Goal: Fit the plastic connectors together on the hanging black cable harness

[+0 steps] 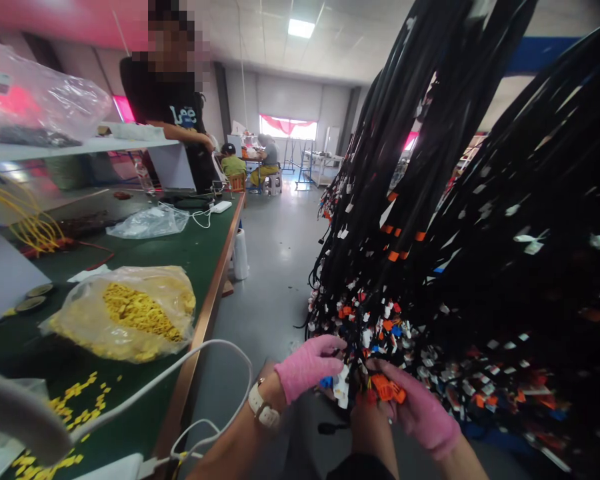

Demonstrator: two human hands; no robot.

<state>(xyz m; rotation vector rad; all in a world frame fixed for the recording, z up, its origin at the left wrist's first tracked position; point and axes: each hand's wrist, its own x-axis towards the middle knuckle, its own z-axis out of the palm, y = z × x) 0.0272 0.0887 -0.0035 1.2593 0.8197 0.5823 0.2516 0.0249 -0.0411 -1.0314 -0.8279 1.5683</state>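
5 o'clock: your left hand (305, 370) by white connectors (341, 387), right hand (427, 413) by orange connectors (384, 387); fingers curled, cannot tell if gripping. step appears connector handling; next move likely calls for slack in black cables (375, 180).

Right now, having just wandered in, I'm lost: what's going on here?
Someone's pink-gloved left hand is at some white connectors, and the right hand is at orange connectors, low among hanging black cables. How firmly either hand grips is hard to tell. To the left, a plastic bag of yellow pieces sits on a green table, with more pieces scattered nearby. Another person stands beyond.
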